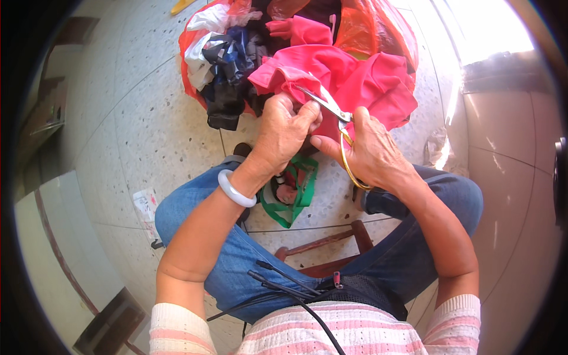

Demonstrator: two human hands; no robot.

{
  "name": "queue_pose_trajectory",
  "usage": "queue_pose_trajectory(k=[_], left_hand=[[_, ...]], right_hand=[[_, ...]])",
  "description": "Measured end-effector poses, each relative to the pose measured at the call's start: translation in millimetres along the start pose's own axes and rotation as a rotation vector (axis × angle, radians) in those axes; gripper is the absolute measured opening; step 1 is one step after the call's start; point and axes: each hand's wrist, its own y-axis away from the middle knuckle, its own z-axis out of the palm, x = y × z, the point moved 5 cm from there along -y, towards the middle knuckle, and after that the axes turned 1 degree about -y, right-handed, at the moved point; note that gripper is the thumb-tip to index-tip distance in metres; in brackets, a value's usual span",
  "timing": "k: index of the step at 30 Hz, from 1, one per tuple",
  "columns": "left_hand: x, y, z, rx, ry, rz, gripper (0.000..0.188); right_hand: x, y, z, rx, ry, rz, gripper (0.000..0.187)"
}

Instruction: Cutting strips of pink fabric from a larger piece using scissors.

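My left hand (286,127), a pale bangle on its wrist, is closed in a pinch on the edge of a bright pink-red cloth (378,89). My right hand (374,151) grips a pair of scissors (338,112) with silver blades and gold-coloured handles. The blades are parted and point up and left, one along the cloth's edge just beyond my left fingers. The rest of the cloth spreads over a large red plastic bag (358,26). My fingers hide the exact spot where cloth and fingertips meet.
Dark and white crumpled pieces (228,56) fill the bag's left side. A green-handled bag (290,207) with things inside stands on the tiled floor (171,136) between my legs. A wooden stool (358,236) is below me. Black cables (284,284) cross my lap. A tiled wall (503,177) rises on the right.
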Motion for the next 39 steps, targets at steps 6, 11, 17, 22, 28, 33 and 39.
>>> queue_pose_trajectory(k=[6,11,17,22,28,33,39], left_hand=[[0.5,3.3,1.2,0.034,0.09,-0.065,0.012],[35.8,5.8,-28.4,0.047,0.219,0.062,0.009],[14.6,9.4,-11.0,-0.066,0.077,-0.099,0.011],[5.9,8.3,3.7,-0.137,0.034,-0.126,0.012],[4.5,3.6,10.6,-0.151,0.15,-0.179,0.004],[20.7,12.5,17.6,-0.073,0.106,-0.061,0.007],[9.7,3.1,-1.1,-0.066,0.145,-0.181,0.012]], right_hand=[[8.8,-7.5,1.7,0.021,0.008,-0.049,0.079],[34.7,-14.3,4.6,-0.252,0.008,0.281,0.081],[8.5,-25.8,-26.2,0.209,-0.331,-0.013,0.068],[-17.0,-40.3,-18.1,0.074,-0.459,-0.213,0.049],[-8.9,-44.5,-15.0,0.255,-0.631,-0.286,0.016],[-11.8,-49.8,-24.0,0.312,-0.608,-0.459,0.013],[-14.2,-57.2,-5.9,0.29,-0.663,-0.357,0.011]])
